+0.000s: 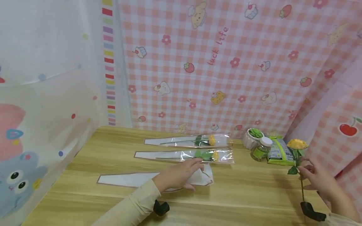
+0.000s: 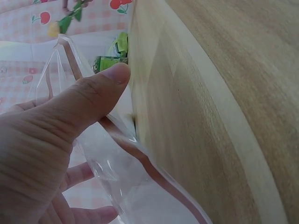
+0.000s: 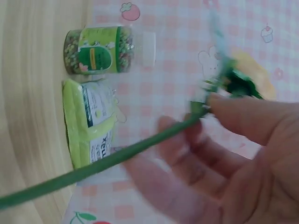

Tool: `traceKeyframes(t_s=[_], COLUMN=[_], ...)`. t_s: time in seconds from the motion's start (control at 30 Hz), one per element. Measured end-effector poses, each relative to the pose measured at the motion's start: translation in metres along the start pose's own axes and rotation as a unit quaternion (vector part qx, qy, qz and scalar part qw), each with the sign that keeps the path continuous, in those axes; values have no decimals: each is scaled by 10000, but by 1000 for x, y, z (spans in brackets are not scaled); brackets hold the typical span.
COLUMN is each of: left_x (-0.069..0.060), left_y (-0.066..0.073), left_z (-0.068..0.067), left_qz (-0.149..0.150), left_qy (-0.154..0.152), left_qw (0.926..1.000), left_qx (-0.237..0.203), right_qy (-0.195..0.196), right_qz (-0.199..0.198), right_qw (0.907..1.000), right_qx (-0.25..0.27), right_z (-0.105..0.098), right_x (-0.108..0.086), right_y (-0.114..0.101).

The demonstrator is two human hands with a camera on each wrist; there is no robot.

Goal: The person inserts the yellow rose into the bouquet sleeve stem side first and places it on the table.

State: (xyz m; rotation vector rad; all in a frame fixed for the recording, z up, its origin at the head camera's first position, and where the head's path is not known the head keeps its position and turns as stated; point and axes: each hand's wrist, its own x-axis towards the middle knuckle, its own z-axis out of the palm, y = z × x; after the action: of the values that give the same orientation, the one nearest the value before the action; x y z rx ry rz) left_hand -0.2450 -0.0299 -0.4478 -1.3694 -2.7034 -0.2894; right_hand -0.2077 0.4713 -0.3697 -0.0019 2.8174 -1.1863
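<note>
My right hand (image 1: pixel 318 175) pinches the green stem of a yellow artificial rose (image 1: pixel 297 144) between thumb and fingers, holding it upright above the table's right side. The right wrist view shows its stem (image 3: pixel 135 148) slanting down-left, with the bloom blurred. Over the nearest clear flower sleeve (image 1: pixel 128 179), my left hand (image 1: pixel 181 175) holds the wide end between thumb and fingers. That sleeve's brown-edged mouth (image 2: pixel 67 53) bulges apart in the left wrist view. Behind it lie two more sleeves, the middle sleeve (image 1: pixel 167 155) and the far sleeve (image 1: pixel 175 141), each containing a yellow rose.
At the back right stand a white pot with a succulent (image 1: pixel 252 138) and a white-capped jar of granules (image 1: pixel 260 149). A green-and-white packet (image 1: pixel 280 152) lies beside them. Patterned cloths (image 1: pixel 175 103) hang behind and beside the wooden table (image 1: pixel 243 194).
</note>
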Motion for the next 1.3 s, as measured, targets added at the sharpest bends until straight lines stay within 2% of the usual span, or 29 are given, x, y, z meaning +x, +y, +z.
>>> traceKeyframes(t_s=[0.13, 0.33, 0.43, 0.6, 0.63, 0.83, 0.97, 1.07, 1.2, 1.3], left_x=[0, 1, 1, 1, 1, 0, 0, 1, 2, 2], left_y=[-1, -1, -1, -1, -1, 1, 1, 1, 0, 1], left_z=[2, 2, 2, 1, 1, -3, -4, -4, -4, -4], left_qz=[-13, 21, 44, 56, 57, 73, 45, 30, 21, 15], left_qy=[-4, -8, 10, -6, -7, -50, -80, -92, -91, -95], left_qw=[10000, 10000, 10000, 10000, 10000, 10000, 10000, 9999, 9999, 9998], left_qx=[0, 35, 68, 49, 51, 21, -1, -35, -133, -175], right_qy=[888, 1779, 2072, 2182, 2184, 2228, 2311, 2425, 2602, 2713], right_qz=[-621, -864, -1017, -1327, -1357, -1301, -1293, -1351, -1408, -1349], right_qw=[9940, 9761, 9620, 9287, 9256, 9238, 9180, 9079, 8864, 8749], right_qx=[172, 901, 1458, 2690, 2777, 2828, 2952, 3142, 3561, 3779], right_z=[4, 10, 12, 15, 16, 17, 19, 21, 23, 26], right_x=[-1, 1, 3, 7, 8, 9, 9, 10, 12, 13], right_y=[-2, -8, -12, -15, -15, -17, -19, -22, -27, -32])
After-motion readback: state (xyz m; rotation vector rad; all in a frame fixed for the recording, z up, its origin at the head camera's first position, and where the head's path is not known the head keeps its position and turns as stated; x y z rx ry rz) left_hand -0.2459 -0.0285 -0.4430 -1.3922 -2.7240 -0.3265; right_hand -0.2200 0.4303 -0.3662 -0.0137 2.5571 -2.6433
